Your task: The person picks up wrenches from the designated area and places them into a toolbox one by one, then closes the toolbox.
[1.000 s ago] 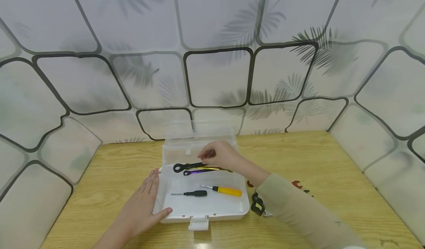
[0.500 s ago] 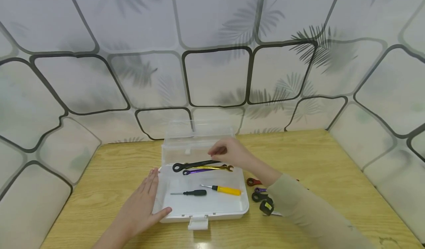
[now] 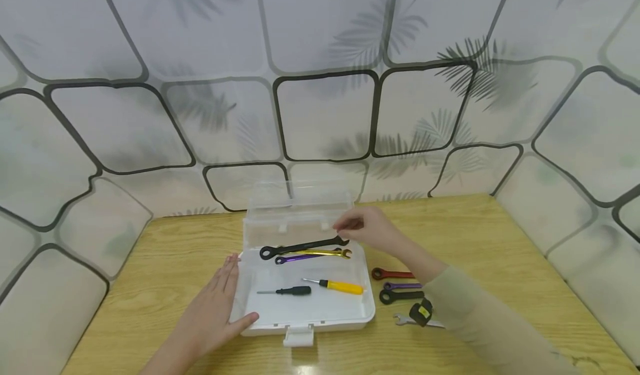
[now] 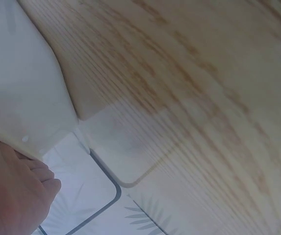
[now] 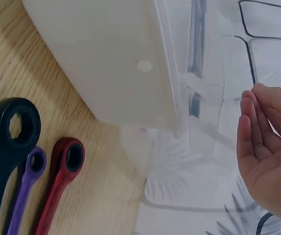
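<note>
A white plastic toolbox (image 3: 280, 316) stands with its clear lid (image 3: 295, 211) raised at the back. My left hand (image 3: 212, 303) rests along its left side, fingers straight, thumb over the front left corner. Inside, a black ratchet wrench (image 3: 300, 247) lies across a gold wrench (image 3: 327, 252) and a purple wrench (image 3: 295, 259). A black screwdriver (image 3: 297, 291) and a yellow-handled screwdriver (image 3: 345, 288) lie nearer the front. My right hand (image 3: 372, 230) hovers by the black wrench's open end; its loosely bent fingers (image 5: 258, 132) hold nothing visible.
Right of the box on the wooden table (image 3: 450, 230) lie a red wrench (image 3: 397, 274), a purple wrench (image 3: 402, 286) and a black wrench (image 3: 405, 295). A black tape measure (image 3: 421, 312) overlaps a silver wrench (image 3: 407, 320). Patterned cloth (image 3: 325, 119) rises behind the table.
My right hand has moved right along the black ratchet wrench in the box, uncovering its open end. The sleeve has shifted off the tools on the table. My left hand stays put.
</note>
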A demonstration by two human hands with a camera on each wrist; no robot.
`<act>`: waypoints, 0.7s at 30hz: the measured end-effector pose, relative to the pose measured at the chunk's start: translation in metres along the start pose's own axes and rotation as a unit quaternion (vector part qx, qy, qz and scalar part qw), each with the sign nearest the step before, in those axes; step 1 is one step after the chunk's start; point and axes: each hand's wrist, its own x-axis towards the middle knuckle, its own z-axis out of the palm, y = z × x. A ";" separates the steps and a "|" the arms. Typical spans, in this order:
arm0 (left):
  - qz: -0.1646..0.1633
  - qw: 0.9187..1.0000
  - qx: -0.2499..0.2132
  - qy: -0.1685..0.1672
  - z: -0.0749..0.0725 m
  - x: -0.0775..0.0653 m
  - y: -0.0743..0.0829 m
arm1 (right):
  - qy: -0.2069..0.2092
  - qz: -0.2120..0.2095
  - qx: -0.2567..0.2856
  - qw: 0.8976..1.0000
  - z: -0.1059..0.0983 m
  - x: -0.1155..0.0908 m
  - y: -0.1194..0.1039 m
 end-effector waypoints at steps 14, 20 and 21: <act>-0.008 1.000 -0.002 -0.005 0.001 -0.001 0.000 | 0.047 0.009 0.004 0.999 -0.023 -0.019 0.024; -0.009 1.000 -0.005 -0.004 0.002 -0.001 0.000 | 0.057 0.028 -0.007 0.998 -0.029 -0.028 0.033; -0.009 1.000 -0.004 -0.004 0.002 -0.001 0.000 | 0.056 0.033 -0.008 0.998 -0.030 -0.029 0.035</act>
